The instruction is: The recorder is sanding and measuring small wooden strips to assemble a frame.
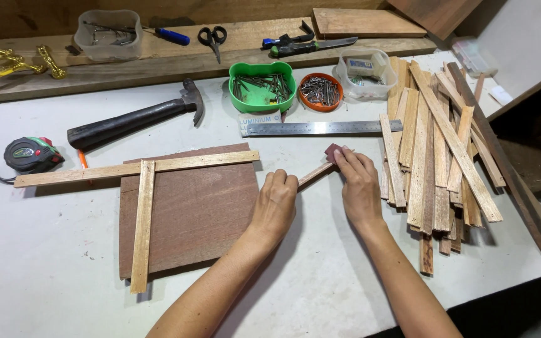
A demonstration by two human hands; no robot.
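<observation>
We've got the left hand (275, 203) clamped round one end of a thin wood strip (315, 174), pinning it near the right edge of the brown board (201, 213) on the white table (64, 263). The right hand (359, 184) pinches a small dark-red sanding block (334, 151) w/ fingertips, pressed on the strip's far end. Both hands closed on their things, no slack visible.

Risks, as we judge them:
- Strip is thin and its mid part looks unsupported btw. the two hands; too much downward push from the block could flex or snap it.
- Block held only by fingertips; a hard stroke may slide it off the end, and knuckles would hit the steel ruler (320, 128) just beyond.
- Stack of wood slats (433, 156) sits right beside our right hand; a wide stroke could knock it.
- Splinters poss. where the left palm wraps bare wood.

Relative to grip: strip runs diagonally up-right out of the left fist, block at its top tip, near the ruler. Hammer (133, 119) and nail tubs (262, 87) lie well apart.
</observation>
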